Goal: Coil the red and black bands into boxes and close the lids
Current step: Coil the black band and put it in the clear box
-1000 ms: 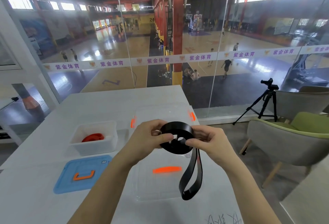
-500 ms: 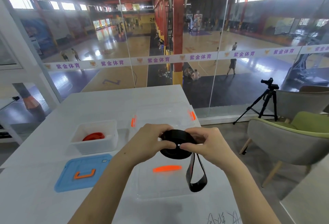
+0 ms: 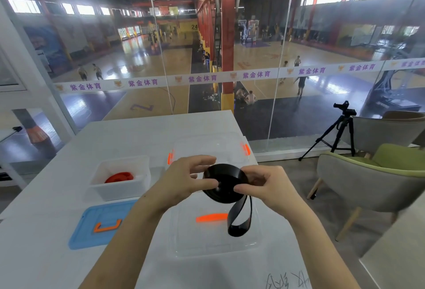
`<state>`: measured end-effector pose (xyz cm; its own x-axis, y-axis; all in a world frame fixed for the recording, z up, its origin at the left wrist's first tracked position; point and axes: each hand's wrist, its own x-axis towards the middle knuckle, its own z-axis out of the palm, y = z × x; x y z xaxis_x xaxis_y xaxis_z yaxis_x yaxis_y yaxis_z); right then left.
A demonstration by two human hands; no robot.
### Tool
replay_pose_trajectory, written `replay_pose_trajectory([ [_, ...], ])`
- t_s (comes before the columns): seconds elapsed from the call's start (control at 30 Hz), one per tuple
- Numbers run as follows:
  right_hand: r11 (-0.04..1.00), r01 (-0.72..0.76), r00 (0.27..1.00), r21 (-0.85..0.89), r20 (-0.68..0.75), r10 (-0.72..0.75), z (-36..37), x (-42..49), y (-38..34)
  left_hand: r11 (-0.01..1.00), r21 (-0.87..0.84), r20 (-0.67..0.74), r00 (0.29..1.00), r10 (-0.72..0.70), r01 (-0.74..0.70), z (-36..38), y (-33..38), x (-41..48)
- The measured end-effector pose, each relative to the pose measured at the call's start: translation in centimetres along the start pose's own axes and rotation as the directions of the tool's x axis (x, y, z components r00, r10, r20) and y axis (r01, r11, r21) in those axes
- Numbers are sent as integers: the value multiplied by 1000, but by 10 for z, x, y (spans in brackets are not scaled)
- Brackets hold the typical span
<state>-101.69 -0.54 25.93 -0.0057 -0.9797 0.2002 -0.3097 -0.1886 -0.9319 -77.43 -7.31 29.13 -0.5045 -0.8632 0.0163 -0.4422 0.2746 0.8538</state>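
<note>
A black band (image 3: 224, 183), mostly wound into a coil, is held in the air above the white table (image 3: 57, 254). My left hand (image 3: 184, 179) pinches the coil's left side and my right hand (image 3: 264, 185) grips its right side. A short loose loop of the band hangs down below the coil. The red band (image 3: 120, 177) lies coiled inside a small white box (image 3: 119, 191) at the left. A clear box (image 3: 207, 146) with orange clips stands behind my hands. A clear lid (image 3: 213, 240) with an orange handle lies under the hanging loop.
A blue lid (image 3: 101, 222) with an orange handle lies flat in front of the white box. A glass wall rises just past the table's far edge. A green and grey armchair (image 3: 372, 183) and a camera tripod (image 3: 340, 134) stand on the floor at the right.
The hanging tail of the black band has grown shorter as more of it went onto the coil. Both hands stayed in roughly the same place above the clear lid.
</note>
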Motion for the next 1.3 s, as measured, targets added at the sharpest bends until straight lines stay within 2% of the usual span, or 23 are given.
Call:
replay_pose_trajectory([
  [0.07, 998, -12, 1000, -62, 25, 13, 3, -1, -1, 995, 98, 23, 1000, -5, 3, 0, 4, 0],
  [0.13, 995, -9, 999, -99, 48, 14, 6, -1, -2, 975, 216, 47, 998, 45, -55, 4, 4, 3],
  [0.23, 999, -11, 998, -35, 62, 13, 8, 1, -4, 951, 286, 53, 993, 106, -117, 8, 5, 2],
  [0.3, 998, -34, 998, 47, 49, 31, 7, 3, -2, 965, 227, 17, 991, 135, -136, 10, 3, 1],
  [0.4, 995, -37, 999, 97, 14, 36, 4, 3, 1, 993, -28, -82, 991, 111, -113, 13, -1, -2],
  [0.47, 995, -37, 999, 88, -4, 37, 3, 2, 3, 986, -147, -84, 994, 73, -85, 15, -3, -3],
  [0.5, 996, -38, 999, 75, -9, 38, 3, 2, 4, 986, -154, -66, 996, 62, -71, 15, -5, -3],
  [0.63, 998, -58, 998, -6, 13, 58, 3, 1, 3, 998, 55, -28, 999, 36, -34, 9, -11, -2],
  [0.77, 985, -44, 995, -165, 83, 58, 8, 1, 0, 958, 284, 44, 999, 18, -30, 9, -2, 0],
  [0.83, 982, -24, 994, -188, 97, 43, 10, 2, -1, 936, 348, 54, 998, 39, -56, 13, -1, 1],
  [0.97, 998, -31, 996, -49, 81, 35, 9, 4, 0, 980, 188, -7, 998, 61, -59, 14, -8, 1],
  [1.07, 996, -55, 998, 71, 41, 52, 4, 4, 3, 998, -67, -64, 998, -2, -2, 13, -10, -2],
  [1.17, 987, -47, 998, 154, -37, 54, 3, 5, 8, 964, -266, -108, 992, -57, 26, 13, -11, -3],
  [1.3, 987, 1, 993, 162, -113, 18, 4, 8, 8, 932, -360, -45, 997, -69, 48, 12, -14, -4],
])
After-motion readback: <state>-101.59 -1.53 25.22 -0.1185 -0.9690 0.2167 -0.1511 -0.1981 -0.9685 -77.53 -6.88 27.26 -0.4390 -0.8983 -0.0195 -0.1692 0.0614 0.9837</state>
